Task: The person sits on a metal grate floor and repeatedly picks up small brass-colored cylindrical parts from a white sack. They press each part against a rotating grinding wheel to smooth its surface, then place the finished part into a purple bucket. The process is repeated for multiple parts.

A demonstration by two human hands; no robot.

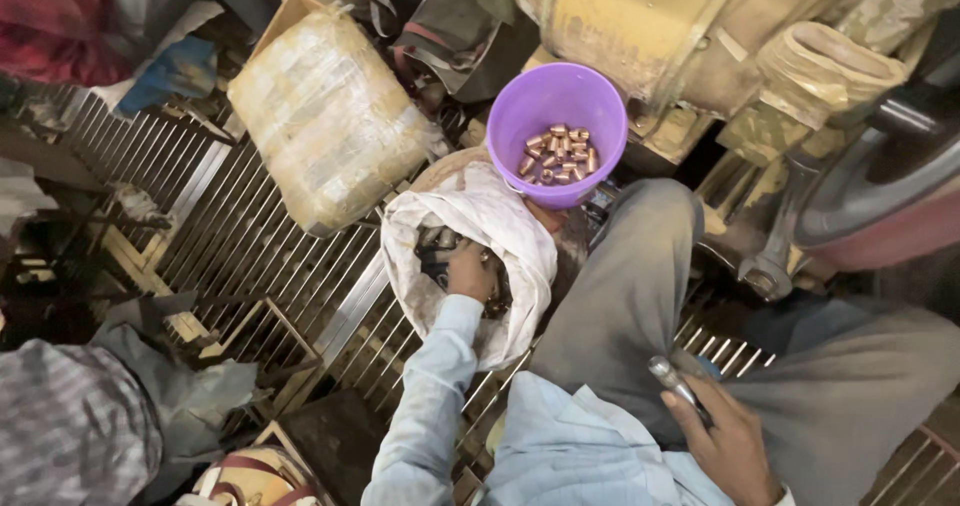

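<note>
My left hand [470, 271] reaches down into the mouth of a white woven sack [505, 231] and is closed among several small dark metal pieces inside it. A purple plastic tub [556, 126] stands just behind the sack, holding several small copper-coloured cylinders [560, 154]. My right hand [728, 434] rests on my grey trouser leg at the lower right, fingers wrapped round a slim metal tool [672, 381] that sticks up and to the left.
A wrapped yellowish bundle [325, 116] lies on the metal grating [235, 231] to the left. A yellow machine [640, 26] and a large wheel [880, 186] stand at the back right. Another person's grey striped sleeve [70, 426] is at the lower left.
</note>
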